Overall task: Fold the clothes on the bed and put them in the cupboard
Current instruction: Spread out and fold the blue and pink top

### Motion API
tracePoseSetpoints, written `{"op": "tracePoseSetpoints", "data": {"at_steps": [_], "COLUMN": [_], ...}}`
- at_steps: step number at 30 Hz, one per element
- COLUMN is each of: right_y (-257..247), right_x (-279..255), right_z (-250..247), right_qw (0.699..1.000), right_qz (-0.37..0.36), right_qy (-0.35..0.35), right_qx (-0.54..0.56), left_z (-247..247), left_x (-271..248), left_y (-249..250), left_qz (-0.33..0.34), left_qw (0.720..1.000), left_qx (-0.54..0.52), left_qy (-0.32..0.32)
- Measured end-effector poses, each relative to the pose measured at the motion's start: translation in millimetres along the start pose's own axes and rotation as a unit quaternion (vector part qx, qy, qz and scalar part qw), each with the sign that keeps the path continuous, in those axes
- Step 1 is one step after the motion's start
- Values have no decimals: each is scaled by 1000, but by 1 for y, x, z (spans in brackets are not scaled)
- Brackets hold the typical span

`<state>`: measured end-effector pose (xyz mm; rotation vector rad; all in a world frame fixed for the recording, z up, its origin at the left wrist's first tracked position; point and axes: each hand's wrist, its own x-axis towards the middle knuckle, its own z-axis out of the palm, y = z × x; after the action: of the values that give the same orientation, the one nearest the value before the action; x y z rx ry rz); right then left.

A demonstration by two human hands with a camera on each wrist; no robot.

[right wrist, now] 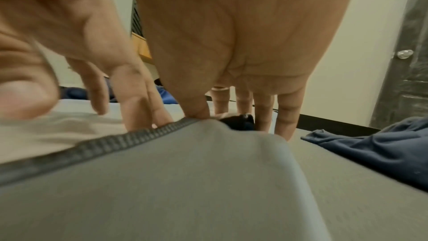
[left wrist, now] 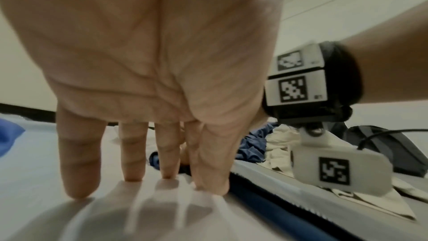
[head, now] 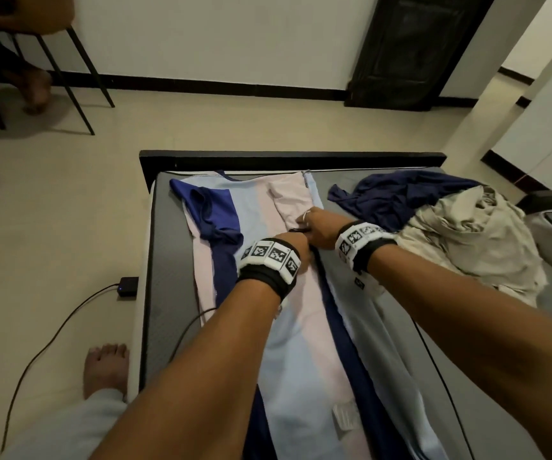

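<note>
A long shirt (head: 301, 343) with pink, pale blue and navy stripes lies spread along the grey mattress (head: 165, 260). My left hand (head: 296, 249) rests on its middle, and in the left wrist view the straight fingers (left wrist: 132, 171) press the pale cloth (left wrist: 46, 208) flat. My right hand (head: 312, 224) sits just beyond it, touching it. In the right wrist view its thumb (right wrist: 197, 113) and fingers pinch the shirt's stitched grey edge (right wrist: 185, 180), which rises to the thumb. A small dark bit shows between thumb and fingers. A crumpled navy garment (head: 400, 197) and a beige one (head: 467, 240) lie heaped on the right.
The bed's black frame (head: 284, 159) borders the far end. On the floor to the left lie a black box (head: 127, 286) with a cable, and my bare foot (head: 106, 366). Chair legs (head: 78, 78) and another person's foot stand far left. A dark door (head: 414, 51) is behind.
</note>
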<state>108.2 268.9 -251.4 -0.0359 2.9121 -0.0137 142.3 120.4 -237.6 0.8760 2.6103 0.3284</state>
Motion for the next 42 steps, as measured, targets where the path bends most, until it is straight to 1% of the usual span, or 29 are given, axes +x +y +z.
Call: {"op": "tracePoseSetpoints", "data": {"at_steps": [5, 9, 12, 14, 17, 20, 27, 30, 33, 35, 38, 42], "right_y": [-4, -6, -10, -14, -20, -27, -41, -41, -38, -37, -35, -29], "right_x": [-80, -147, -198, -227, -275, -318, -402, -425, -438, -442, -440, -434], "right_z": [20, 40, 57, 67, 82, 89, 93, 99, 105, 105, 101, 97], "right_qw": [999, 999, 999, 998, 997, 997, 996, 995, 994, 993, 993, 992], "right_qz": [-35, -30, -22, -24, -37, -31, -54, -57, -64, -70, -77, -91], "right_qy": [-6, -3, 6, 11, 26, 31, 15, 13, 8, 2, -14, -41], "right_qx": [24, 34, 50, 57, 65, 67, 73, 85, 92, 92, 94, 73], "left_z": [8, 27, 46, 59, 80, 92, 101, 102, 113, 119, 119, 117], "left_x": [-44, -94, -133, -155, -189, -213, -256, -268, -280, -286, -292, -301], "left_y": [23, 46, 65, 76, 90, 98, 103, 107, 108, 109, 112, 116], "left_qz": [20, 43, 54, 76, 83, 82, 126, 155, 154, 149, 151, 166], "left_qw": [996, 992, 986, 981, 978, 975, 959, 953, 949, 951, 956, 949], "left_qx": [76, 114, 136, 152, 176, 193, 249, 254, 252, 241, 217, 248], "left_qy": [-33, -41, -76, -88, -81, -71, -40, -53, -106, -127, -130, -107]}}
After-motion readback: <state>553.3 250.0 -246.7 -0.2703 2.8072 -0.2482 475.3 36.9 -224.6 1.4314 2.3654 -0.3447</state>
